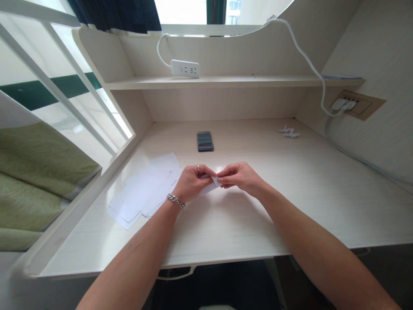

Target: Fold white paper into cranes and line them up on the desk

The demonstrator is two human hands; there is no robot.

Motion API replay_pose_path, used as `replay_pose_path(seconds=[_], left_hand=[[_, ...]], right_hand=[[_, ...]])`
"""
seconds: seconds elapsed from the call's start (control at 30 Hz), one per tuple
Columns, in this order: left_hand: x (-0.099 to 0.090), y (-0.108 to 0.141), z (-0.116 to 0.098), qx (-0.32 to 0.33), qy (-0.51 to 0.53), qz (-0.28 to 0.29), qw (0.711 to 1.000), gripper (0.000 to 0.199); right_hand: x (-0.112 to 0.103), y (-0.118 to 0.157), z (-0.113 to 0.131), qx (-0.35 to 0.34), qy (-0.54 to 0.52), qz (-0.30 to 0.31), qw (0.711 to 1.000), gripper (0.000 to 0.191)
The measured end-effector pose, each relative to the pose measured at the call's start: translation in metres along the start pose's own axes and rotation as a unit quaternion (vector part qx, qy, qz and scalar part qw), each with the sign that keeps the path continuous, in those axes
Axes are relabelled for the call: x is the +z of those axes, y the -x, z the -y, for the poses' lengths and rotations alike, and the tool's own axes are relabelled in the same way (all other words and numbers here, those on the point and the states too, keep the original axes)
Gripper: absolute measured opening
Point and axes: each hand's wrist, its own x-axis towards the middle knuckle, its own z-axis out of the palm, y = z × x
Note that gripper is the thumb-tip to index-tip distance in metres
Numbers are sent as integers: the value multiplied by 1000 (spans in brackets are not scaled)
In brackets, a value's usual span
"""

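Observation:
A small folded piece of white paper is pinched between both hands just above the desk. My left hand, with a ring and a chain bracelet, closes its thumb and fingers on the paper's left part. At the right corner, my right hand grips it between thumb and fingertips. The fingers cover much of the paper, so its full shape is hidden. Loose white sheets lie overlapping on the desk, left of my left hand.
A dark, blurred-out rectangular object lies beyond my hands. Folded paper cranes rest at the back right of the desk. A power strip sits on the shelf, and a white cable hangs to a wall socket.

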Motion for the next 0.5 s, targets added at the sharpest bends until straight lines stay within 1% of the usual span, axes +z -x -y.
replay_pose_path(seconds=[0.17,0.33,0.5], left_hand=[[-1,-1,2,6,-15,1,1000,18],[1,0,3,3,-33,-7,999,25],[2,1,0,0,-69,-22,997,22]], right_hand=[[1,1,2,0,0,-1,1000,30],[2,2,3,2,4,5,1000,30],[3,2,3,2,8,14,1000,29]])
